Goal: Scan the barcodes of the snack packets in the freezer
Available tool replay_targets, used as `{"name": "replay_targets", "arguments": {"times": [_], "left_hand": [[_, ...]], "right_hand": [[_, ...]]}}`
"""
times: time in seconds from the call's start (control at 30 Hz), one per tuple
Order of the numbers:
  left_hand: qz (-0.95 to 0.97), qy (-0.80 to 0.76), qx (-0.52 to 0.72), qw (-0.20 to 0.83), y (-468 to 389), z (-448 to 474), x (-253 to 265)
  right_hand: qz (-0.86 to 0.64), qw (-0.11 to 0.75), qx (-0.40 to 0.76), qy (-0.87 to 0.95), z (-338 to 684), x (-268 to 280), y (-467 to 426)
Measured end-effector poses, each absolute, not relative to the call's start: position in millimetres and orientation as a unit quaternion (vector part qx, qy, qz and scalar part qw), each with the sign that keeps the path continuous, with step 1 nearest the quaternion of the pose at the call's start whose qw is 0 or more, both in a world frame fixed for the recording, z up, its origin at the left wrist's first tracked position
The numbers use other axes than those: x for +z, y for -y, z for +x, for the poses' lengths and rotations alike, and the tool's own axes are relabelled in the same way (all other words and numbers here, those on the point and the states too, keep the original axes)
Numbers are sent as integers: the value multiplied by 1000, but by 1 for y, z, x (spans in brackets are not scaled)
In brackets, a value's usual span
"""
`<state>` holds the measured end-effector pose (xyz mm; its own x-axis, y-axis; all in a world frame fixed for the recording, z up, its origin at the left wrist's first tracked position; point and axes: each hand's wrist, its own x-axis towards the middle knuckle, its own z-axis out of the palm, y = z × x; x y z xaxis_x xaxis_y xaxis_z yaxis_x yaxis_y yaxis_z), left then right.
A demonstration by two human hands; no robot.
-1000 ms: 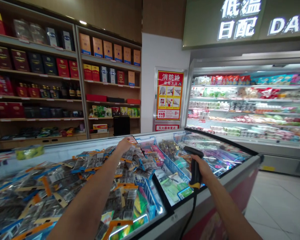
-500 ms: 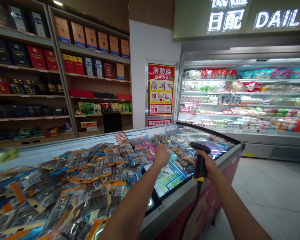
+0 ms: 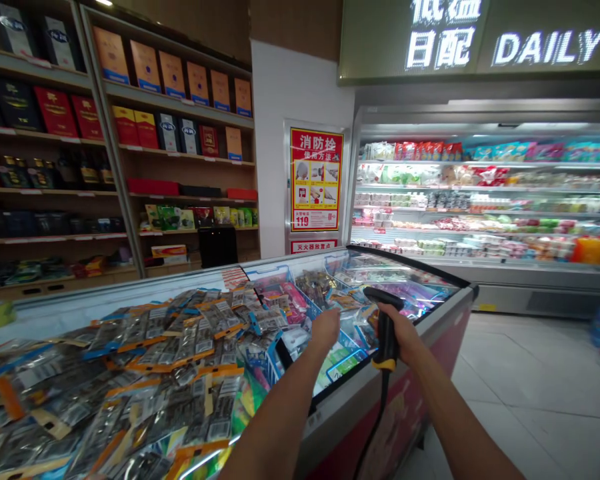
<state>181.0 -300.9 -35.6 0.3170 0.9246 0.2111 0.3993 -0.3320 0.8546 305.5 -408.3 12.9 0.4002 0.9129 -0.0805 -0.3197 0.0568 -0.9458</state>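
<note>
My right hand (image 3: 400, 330) is wrapped round the grip of a black handheld barcode scanner (image 3: 387, 340) with a yellow base, its cord hanging down. The scanner is upright over the front edge of a chest freezer (image 3: 445, 327), its head tilted towards the left. My left hand (image 3: 326, 328) is closed above the baskets inside, back towards me; its fingers are hidden, so I cannot tell what they hold. Clear and brownish packets (image 3: 363, 323) show between the two hands. Left of my forearm, dark snack packets (image 3: 180, 340) with orange and blue edges lie in a large heap.
Blue wire baskets (image 3: 313, 307) divide the goods in the freezer, and a glass lid (image 3: 380, 267) covers the far end. Shelves of boxes (image 3: 180, 127) stand behind on the left. A lit open fridge (image 3: 480, 200) is at the right, beyond a tiled floor (image 3: 520, 380).
The view has shifted slightly to the right. My left hand has come down a little, nearer the baskets, and remains closed. The scanner stays in my right hand, slightly closer to the left hand.
</note>
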Motion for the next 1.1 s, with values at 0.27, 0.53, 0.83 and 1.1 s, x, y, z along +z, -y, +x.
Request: {"name": "replay_targets", "arguments": {"times": [0.27,0.53,0.83,1.1], "left_hand": [[357,-405,549,638,281,111,-30],[204,-302,617,697,276,95,-26],[144,-260,646,703,268,86,-21],[162,-269,656,687,265,82,-14]], "right_hand": [[-499,634,493,327,250,21,398],[-478,571,574,341,211,33,403],[-478,537,600,351,211,43,413],[-462,546,603,353,211,45,411]]}}
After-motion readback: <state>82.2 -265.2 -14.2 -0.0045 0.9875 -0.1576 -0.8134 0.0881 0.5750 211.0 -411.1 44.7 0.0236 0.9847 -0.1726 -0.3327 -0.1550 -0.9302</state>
